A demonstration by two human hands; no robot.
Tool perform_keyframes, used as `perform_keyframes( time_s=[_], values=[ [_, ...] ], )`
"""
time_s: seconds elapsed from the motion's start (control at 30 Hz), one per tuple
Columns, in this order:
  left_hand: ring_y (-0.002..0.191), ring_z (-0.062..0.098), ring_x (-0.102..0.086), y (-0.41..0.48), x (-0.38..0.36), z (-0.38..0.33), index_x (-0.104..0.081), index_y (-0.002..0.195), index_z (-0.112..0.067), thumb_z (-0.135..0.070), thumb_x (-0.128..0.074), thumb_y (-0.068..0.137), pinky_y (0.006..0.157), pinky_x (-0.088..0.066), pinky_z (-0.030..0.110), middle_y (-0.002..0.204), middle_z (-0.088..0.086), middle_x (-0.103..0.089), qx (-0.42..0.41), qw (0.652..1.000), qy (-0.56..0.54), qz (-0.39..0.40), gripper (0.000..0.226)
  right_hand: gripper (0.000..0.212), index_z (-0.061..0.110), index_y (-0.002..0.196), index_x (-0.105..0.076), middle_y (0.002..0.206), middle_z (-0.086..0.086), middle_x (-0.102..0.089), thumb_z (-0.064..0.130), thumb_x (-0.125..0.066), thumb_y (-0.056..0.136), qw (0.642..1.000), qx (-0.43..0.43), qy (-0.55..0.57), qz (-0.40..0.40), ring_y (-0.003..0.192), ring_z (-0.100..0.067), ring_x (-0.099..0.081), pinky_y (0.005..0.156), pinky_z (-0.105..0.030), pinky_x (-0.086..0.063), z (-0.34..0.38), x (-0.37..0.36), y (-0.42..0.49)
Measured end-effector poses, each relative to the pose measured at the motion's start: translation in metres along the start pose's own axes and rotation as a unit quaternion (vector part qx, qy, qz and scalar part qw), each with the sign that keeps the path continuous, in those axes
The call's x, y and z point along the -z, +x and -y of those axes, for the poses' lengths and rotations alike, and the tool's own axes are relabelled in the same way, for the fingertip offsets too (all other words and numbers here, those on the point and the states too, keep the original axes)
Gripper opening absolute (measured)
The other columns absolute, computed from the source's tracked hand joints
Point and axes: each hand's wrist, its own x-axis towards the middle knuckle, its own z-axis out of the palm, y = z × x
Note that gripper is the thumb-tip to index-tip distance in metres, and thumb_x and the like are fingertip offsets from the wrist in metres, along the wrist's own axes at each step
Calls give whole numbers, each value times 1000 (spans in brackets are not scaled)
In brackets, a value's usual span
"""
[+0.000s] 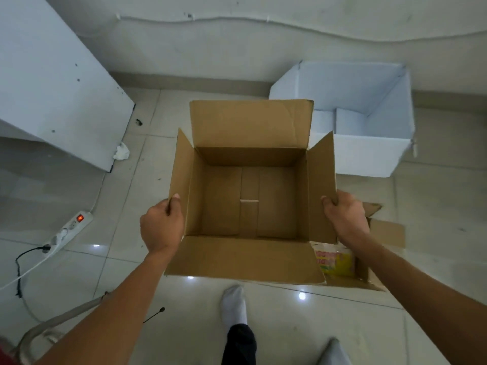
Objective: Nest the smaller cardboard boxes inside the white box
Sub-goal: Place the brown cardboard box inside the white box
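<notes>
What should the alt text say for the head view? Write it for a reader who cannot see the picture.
Seen from above, a person's left hand and right hand grip the side flaps of an open, empty brown cardboard box held over a tiled floor. An open white box stands beyond it by the wall, and a power strip lies at left.

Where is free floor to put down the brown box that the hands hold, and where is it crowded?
Free: the tiles between the white cabinet and the brown box, and the tiles right of the white box. Crowded: the power strip with cables at left, and another cardboard box under the right hand.
</notes>
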Motion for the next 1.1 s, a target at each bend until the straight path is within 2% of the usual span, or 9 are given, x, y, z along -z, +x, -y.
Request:
perform_keyframes(
  time_s=[0.07,0.17,0.27,0.4,0.57,0.73,0.83,0.97,1.1],
  values=[
    [38,17,-38,-14,-4,-31,-42,46,-17,-27,-53,94,44,-32,25,41,2,-41,-15,1000,-2,-4,50,23,6,95,-62,72,-7,-62,24,-47,95,1000,4,7,-5,62,-22,-60,49,-26,-44,-8,35,-4],
    [36,16,-36,-30,-10,-78,-41,46,-16,-26,-54,93,43,-29,23,40,2,-40,-31,999,-17,-17,50,23,5,90,-62,80,-14,-67,25,-50,93,1000,10,20,-21,73,-32,-66,66,-44,-57,-18,87,-5],
    [35,16,-34,-37,-19,-122,-36,44,-17,-25,-55,92,44,-25,20,39,0,-37,-57,997,-29,-33,52,23,4,84,-61,83,-19,-68,23,-52,92,998,25,30,-48,75,-36,-67,69,-50,-57,-24,133,6],
    [33,13,-35,-31,-40,-174,-37,44,-17,-24,-56,91,41,-26,20,39,1,-38,-88,994,-52,-40,51,23,7,86,-60,82,-13,-67,28,-53,92,995,42,34,-86,70,-27,-67,60,-40,-58,-26,188,39],
    [30,8,-38,1,-84,-234,-35,43,-17,-23,-57,91,31,-24,11,38,-2,-34,-98,988,-110,-36,53,20,22,73,-53,71,1,-60,32,-55,90,990,43,14,-136,62,-17,-62,48,-25,-48,-15,245,102],
    [29,5,-37,40,-139,-290,-33,42,-18,-23,-57,91,32,-23,11,38,-5,-32,-114,983,-139,-21,55,14,16,90,-58,73,-1,-59,30,-54,91,986,60,3,-158,60,-10,-56,51,-18,-40,-7,281,165],
    [28,4,-37,62,-178,-320,-33,42,-19,-24,-57,91,33,-23,10,38,-6,-32,-124,983,-134,-9,55,14,15,92,-57,73,2,-58,28,-52,92,985,67,16,-158,62,-9,-57,53,-19,-42,-13,296,201],
    [30,6,-35,86,-223,-347,-32,42,-18,-26,-56,91,38,-27,15,39,-4,-33,-128,986,-104,-12,55,17,13,82,-55,67,6,-55,26,-54,92,985,60,23,-157,57,-7,-54,50,-18,-39,-21,305,252],
    [29,-2,-38,97,-259,-364,-32,42,-19,-23,-56,91,35,-27,6,40,-5,-33,-130,989,-69,-14,55,16,8,79,-60,78,-10,-62,21,-54,87,987,61,28,-146,65,-24,-60,61,-31,-52,-35,308,299]
  ],
)
